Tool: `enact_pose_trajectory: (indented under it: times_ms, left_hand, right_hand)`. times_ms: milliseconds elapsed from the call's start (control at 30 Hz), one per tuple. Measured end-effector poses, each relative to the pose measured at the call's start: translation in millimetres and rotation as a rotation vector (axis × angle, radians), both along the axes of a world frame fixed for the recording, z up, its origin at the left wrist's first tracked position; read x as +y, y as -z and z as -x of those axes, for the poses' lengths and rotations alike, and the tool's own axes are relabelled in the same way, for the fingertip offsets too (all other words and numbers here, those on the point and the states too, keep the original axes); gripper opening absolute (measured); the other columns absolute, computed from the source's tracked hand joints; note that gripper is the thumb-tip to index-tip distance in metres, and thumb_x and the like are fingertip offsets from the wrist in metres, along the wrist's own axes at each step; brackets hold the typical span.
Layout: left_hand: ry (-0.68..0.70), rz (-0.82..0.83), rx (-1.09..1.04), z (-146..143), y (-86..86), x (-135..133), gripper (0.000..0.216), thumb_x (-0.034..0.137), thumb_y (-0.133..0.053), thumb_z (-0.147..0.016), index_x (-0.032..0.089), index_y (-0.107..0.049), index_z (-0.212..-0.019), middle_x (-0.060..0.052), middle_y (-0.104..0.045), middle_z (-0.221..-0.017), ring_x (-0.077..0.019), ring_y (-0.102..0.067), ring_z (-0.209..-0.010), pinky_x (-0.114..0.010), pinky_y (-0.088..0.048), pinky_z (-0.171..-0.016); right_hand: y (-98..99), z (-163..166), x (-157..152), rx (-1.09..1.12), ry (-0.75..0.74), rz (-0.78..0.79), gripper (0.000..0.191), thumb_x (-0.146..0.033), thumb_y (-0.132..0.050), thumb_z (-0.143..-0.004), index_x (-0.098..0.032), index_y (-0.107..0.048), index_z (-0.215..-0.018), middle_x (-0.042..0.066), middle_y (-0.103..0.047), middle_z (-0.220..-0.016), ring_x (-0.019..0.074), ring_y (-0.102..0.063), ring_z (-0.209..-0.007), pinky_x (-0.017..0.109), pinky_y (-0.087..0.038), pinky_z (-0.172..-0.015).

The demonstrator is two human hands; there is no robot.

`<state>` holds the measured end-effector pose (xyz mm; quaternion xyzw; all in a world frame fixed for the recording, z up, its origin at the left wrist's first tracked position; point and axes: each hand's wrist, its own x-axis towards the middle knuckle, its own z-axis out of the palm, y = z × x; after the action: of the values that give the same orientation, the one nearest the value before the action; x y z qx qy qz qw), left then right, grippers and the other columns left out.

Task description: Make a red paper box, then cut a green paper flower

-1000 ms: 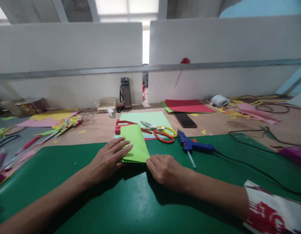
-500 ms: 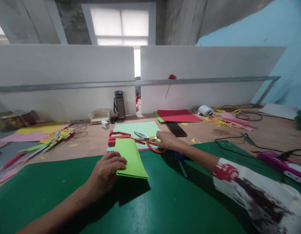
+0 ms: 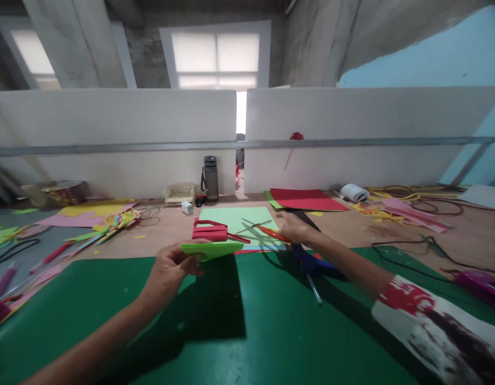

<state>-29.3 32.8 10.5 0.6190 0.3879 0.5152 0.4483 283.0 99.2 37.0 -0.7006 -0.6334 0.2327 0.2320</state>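
Starting at the left, the green mat (image 3: 271, 321) was bounded by a slanting edge, beyond which paper strips (image 3: 115, 227) were heaped on the brown table (image 3: 347, 230). The mat's far edge was crossed by the left forearm's reach, and a broad plain stretch of green was left between the two arms, offering room in front and below.

The left forearm was stretched up from the bottom left corner, and by the left hand (image 3: 173, 267) the folded green paper (image 3: 211, 249) was pinched at its left end, between thumb and fingers. The paper was held up above the mat, seen almost edge-on, with a dark shadow cast beneath it.

Just behind the paper, a red paper piece (image 3: 209, 231) was laid over the pale green sheet (image 3: 231, 215), whose right edge was reached by the other hand. Above that sheet the scissors (image 3: 272, 233) were gripped at the handles by the right hand (image 3: 294, 229), blades pointed leftward and apparently crossed; the exact finger placement could not be told.

The right forearm was extended inward from a white and red sleeve (image 3: 435, 321), passing over the blue glue gun (image 3: 306, 262), by which the space below the wrist was narrowed. Farther right, the mat's edge was overlain by a black cable (image 3: 408, 266).
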Motion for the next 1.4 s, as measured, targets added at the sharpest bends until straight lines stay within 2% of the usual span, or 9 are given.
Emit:
enact_pose_trajectory:
  times_ms: [167, 367, 533, 633, 767, 900, 1000, 1167, 1400]
  left_hand:
    - [-0.123, 0.051, -0.212, 8.4, -14.8, 5.8, 0.03, 0.033, -0.078, -0.062, 0.013, -0.068, -0.081, -0.004, -0.072, -0.077, -0.017, -0.066, -0.06, -0.028, -0.058, -0.052]
    - [-0.154, 0.033, -0.188, 10.1, -29.2, 5.5, 0.034, 0.037, -0.071, -0.072, 0.014, -0.065, -0.097, -0.01, -0.071, -0.099, -0.0258, -0.069, -0.082, -0.037, -0.061, -0.061]
    - [-0.2, -0.058, -0.159, 2.3, -41.3, 7.9, 0.031, 0.036, -0.072, -0.072, 0.015, -0.066, -0.093, -0.005, -0.073, -0.089, -0.0198, -0.069, -0.072, -0.034, -0.06, -0.066]
    - [-0.263, -0.217, -0.054, 1.8, -49.3, 8.2, 0.023, 0.034, -0.073, -0.071, 0.017, -0.069, -0.086, -0.001, -0.073, -0.079, -0.0181, -0.068, -0.072, -0.028, -0.057, -0.065]
    - [-0.37, -0.458, 0.152, 5.2, -57.0, 2.4, 0.009, 0.029, -0.071, -0.073, 0.021, -0.071, -0.078, 0.002, -0.072, -0.072, -0.0149, -0.065, -0.066, -0.022, -0.052, -0.058]
    - [-0.3, -0.617, 0.256, 5.3, -55.4, -0.5, 0.01, 0.025, -0.067, -0.078, 0.023, -0.071, -0.086, 0.001, -0.072, -0.081, -0.0147, -0.065, -0.07, -0.023, -0.052, -0.06]
    - [-0.211, -0.704, 0.341, 2.4, -50.0, 2.5, 0.011, 0.022, -0.063, -0.081, 0.021, -0.069, -0.091, -0.001, -0.073, -0.09, -0.0171, -0.067, -0.082, -0.028, -0.053, -0.074]
    - [-0.08, -0.876, 0.435, -0.9, -39.7, 10.4, 0.016, 0.009, -0.056, -0.083, 0.019, -0.064, -0.092, -0.004, -0.072, -0.091, -0.0154, -0.068, -0.086, -0.026, -0.053, -0.08]
    - [-0.06, -0.861, 0.444, 1.3, -33.6, 15.7, 0.016, 0.009, -0.056, -0.081, 0.018, -0.065, -0.09, -0.005, -0.073, -0.09, -0.0164, -0.068, -0.085, -0.026, -0.053, -0.078]
  right_hand:
    - [-3.7, -21.5, -19.7, 0.331, 0.076, 0.004, 0.05, -0.012, -0.057, -0.076, -0.006, -0.046, -0.124, 0.003, -0.061, -0.06, 0.0175, -0.059, -0.049, 0.031, -0.049, -0.048]
    - [6.0, -20.6, -40.1, 0.583, 0.038, -0.036, 0.049, -0.017, -0.058, -0.071, -0.011, -0.049, -0.119, 0.002, -0.061, -0.064, 0.0137, -0.057, -0.051, 0.026, -0.046, -0.049]
    - [3.6, 8.4, -27.1, 0.64, -0.032, -0.094, 0.06, -0.016, -0.059, -0.067, -0.011, -0.047, -0.126, 0.0, -0.057, -0.066, 0.0136, -0.054, -0.054, 0.028, -0.046, -0.052]
    - [-2.8, 16.8, -18.1, 0.623, -0.067, -0.157, 0.063, -0.015, -0.058, -0.062, -0.012, -0.045, -0.124, -0.004, -0.049, -0.062, 0.0118, -0.05, -0.051, 0.028, -0.046, -0.052]
    - [-8.1, 8.8, -22.1, 0.512, -0.142, -0.253, 0.044, -0.027, -0.057, -0.067, -0.016, -0.05, -0.109, -0.006, -0.043, -0.061, 0.0104, -0.044, -0.048, 0.026, -0.043, -0.049]
    - [-9.3, -7.1, -34.3, 0.279, -0.174, -0.324, 0.032, -0.032, -0.054, -0.075, -0.016, -0.053, -0.103, -0.002, -0.049, -0.059, 0.0145, -0.047, -0.049, 0.027, -0.04, -0.047]
    - [-10.1, -15.1, -34.1, 0.081, -0.191, -0.402, 0.04, -0.019, -0.058, -0.072, -0.018, -0.055, -0.112, 0.007, -0.062, -0.084, 0.0222, -0.057, -0.072, 0.032, -0.043, -0.062]
    - [-15.4, -16.4, -12.9, -0.086, -0.23, -0.47, 0.058, -0.002, -0.052, -0.067, -0.019, -0.053, -0.123, 0.013, -0.061, -0.113, 0.03, -0.053, -0.102, 0.038, -0.039, -0.08]
    - [-29.3, -5.1, 6.3, 0.13, -0.278, -0.465, 0.042, -0.023, -0.059, -0.076, -0.016, -0.049, -0.117, 0.005, -0.061, -0.083, 0.0204, -0.059, -0.076, 0.032, -0.047, -0.068]
